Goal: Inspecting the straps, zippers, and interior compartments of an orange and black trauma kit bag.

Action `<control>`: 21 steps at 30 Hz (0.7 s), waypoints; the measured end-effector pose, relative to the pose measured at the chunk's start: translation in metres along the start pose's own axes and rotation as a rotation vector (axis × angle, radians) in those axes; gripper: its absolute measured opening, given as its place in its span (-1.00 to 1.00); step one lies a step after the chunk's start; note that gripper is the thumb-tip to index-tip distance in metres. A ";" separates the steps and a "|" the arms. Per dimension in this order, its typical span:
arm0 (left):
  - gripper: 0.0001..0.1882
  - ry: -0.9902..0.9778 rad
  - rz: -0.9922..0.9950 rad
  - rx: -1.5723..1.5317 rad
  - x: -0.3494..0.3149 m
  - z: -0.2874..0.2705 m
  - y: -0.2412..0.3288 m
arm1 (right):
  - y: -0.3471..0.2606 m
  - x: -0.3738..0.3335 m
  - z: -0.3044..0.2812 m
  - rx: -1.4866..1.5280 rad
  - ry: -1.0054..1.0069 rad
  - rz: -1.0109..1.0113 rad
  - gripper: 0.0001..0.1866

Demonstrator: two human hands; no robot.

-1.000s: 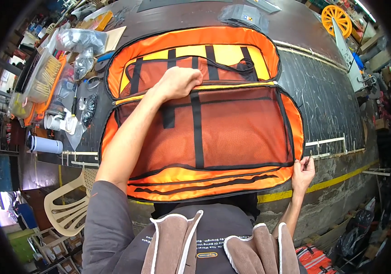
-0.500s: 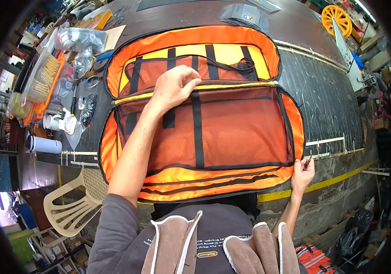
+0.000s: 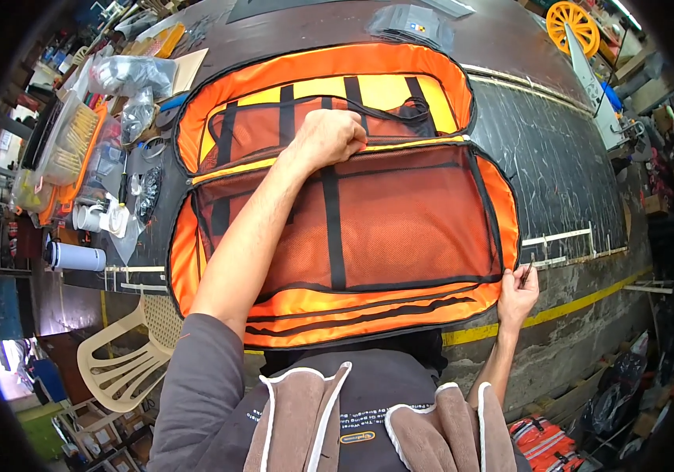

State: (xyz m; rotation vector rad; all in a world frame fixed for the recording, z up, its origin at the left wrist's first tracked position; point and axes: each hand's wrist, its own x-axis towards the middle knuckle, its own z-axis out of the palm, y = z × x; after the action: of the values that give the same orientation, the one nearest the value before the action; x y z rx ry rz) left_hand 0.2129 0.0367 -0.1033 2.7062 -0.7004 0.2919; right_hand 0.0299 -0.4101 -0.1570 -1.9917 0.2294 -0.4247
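The middle was bright and rather sharp, so the open orange fabric bag point(image 3: 400, 220) showed strong colour. One thin white tube lamp point(image 3: 627, 14) shone at upper right, and an overexposed whitish patch point(image 3: 2, 374) glared at lower left. The dark, creased desk point(image 3: 561, 169) had a soft sheen. Toward the black rim, straight lines bent.

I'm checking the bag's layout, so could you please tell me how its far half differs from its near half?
The far half shows yellow lining above its mesh; the near half shows orange around its mesh.
The far half has several dark straps, while the near half has one long dark strap down the middle.
The near half looks larger in this view than the far half.
Both lie open, orange-walled and dark-edged.
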 end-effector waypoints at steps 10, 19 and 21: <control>-0.81 0.299 -0.192 -0.273 -0.010 0.000 -0.016 | 0.007 0.001 0.002 0.037 -0.003 -0.001 -0.74; -0.80 -0.024 -0.010 -0.142 -0.008 0.000 -0.008 | 0.011 0.000 0.000 0.031 -0.007 -0.012 -0.77; -0.79 -0.014 0.028 -0.133 -0.004 0.002 -0.009 | 0.011 0.001 0.002 0.048 -0.006 -0.006 -0.77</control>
State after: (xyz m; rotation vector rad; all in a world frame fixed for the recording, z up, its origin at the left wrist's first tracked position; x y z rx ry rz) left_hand 0.2141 0.0447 -0.1085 2.5768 -0.7356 0.2253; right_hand 0.0314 -0.4138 -0.1676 -1.9470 0.2077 -0.4245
